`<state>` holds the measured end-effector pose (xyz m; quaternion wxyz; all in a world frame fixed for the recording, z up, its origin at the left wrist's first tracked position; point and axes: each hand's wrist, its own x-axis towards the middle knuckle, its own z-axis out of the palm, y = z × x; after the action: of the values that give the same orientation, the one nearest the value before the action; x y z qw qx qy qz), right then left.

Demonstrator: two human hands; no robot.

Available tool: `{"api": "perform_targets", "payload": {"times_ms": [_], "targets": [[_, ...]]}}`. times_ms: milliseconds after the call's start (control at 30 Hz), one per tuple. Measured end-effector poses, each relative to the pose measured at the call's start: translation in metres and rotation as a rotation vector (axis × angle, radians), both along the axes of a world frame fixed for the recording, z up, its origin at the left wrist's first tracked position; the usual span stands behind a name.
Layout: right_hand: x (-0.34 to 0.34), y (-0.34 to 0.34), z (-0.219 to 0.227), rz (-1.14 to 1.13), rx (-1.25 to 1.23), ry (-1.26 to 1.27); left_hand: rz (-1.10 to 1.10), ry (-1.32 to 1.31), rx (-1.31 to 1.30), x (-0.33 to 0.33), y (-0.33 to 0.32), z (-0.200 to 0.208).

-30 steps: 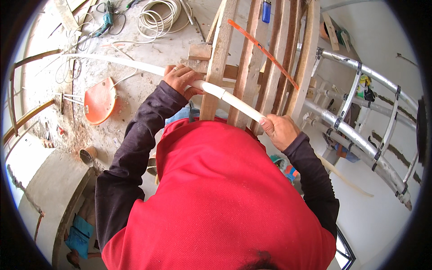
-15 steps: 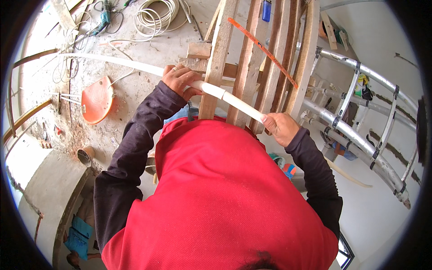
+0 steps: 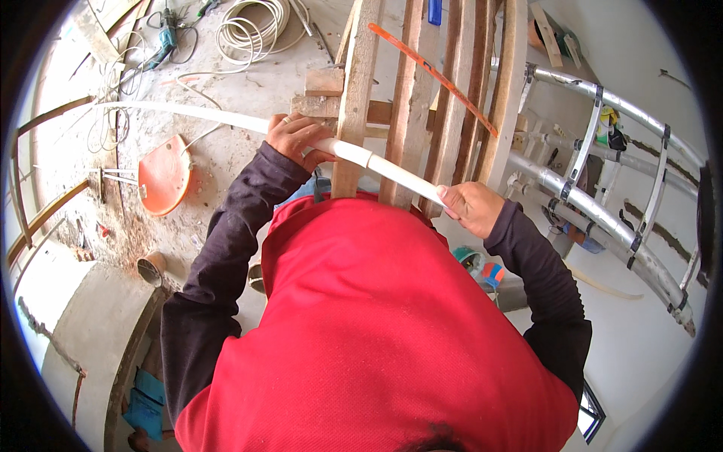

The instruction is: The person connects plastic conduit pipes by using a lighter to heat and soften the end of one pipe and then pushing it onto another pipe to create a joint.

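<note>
A long white plastic pipe point(image 3: 218, 117) runs from the far left across the wooden ladder point(image 3: 410, 98) in front of me. My left hand point(image 3: 295, 140) grips the pipe just left of a white coupling on it. My right hand point(image 3: 471, 208) is closed around the pipe's near end, right of the ladder rails. Both arms wear dark sleeves, and my red shirt fills the lower middle of the view. An orange hacksaw blade point(image 3: 433, 74) lies slanted across the ladder rails above my hands.
Below lie a concrete floor with an orange round stool point(image 3: 163, 175), a coil of white cable point(image 3: 253, 30), a power drill point(image 3: 166, 41) and scrap wood. Silver insulated pipes point(image 3: 602, 215) run along the white wall at right. A curved concrete ledge point(image 3: 71, 331) is lower left.
Both hands keep their hold on the pipe. The view has shifted slightly, so the stool and floor sit a little further left and up.
</note>
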<state>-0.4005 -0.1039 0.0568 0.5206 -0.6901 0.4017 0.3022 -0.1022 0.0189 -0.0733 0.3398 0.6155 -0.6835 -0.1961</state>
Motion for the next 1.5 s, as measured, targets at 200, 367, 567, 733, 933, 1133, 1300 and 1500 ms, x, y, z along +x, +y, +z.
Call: {"api": "perform_targets", "payload": {"times_ms": [200, 367, 567, 733, 933, 1133, 1300, 1500], "targets": [[-0.003, -0.001, -0.004, 0.006, -0.007, 0.101, 0.002, 0.006, -0.032, -0.001, 0.001, -0.003], [-0.005, 0.002, -0.004, -0.092, 0.051, 0.018, 0.004, 0.028, -0.035, -0.003, 0.006, -0.010], [0.001, 0.001, 0.005, -0.168, 0.144, 0.048, -0.004, 0.024, -0.048, -0.004, 0.004, -0.010], [-0.001, 0.000, 0.002, -0.194, 0.215, 0.134, -0.003, 0.033, -0.069, -0.006, 0.004, -0.012], [-0.002, -0.003, 0.000, -0.268, 0.334, 0.179, -0.053, 0.038, -0.051, -0.002, 0.005, -0.007], [0.005, -0.005, 0.020, -0.289, 0.319, 0.048, -0.048, 0.041, -0.066, -0.002, 0.006, -0.001], [0.009, -0.006, 0.031, -0.256, 0.266, 0.033, -0.057, 0.047, -0.076, -0.003, 0.007, -0.008], [0.005, 0.003, 0.024, -0.224, 0.175, -0.085, -0.047, 0.072, -0.052, -0.005, 0.010, -0.010]]}}
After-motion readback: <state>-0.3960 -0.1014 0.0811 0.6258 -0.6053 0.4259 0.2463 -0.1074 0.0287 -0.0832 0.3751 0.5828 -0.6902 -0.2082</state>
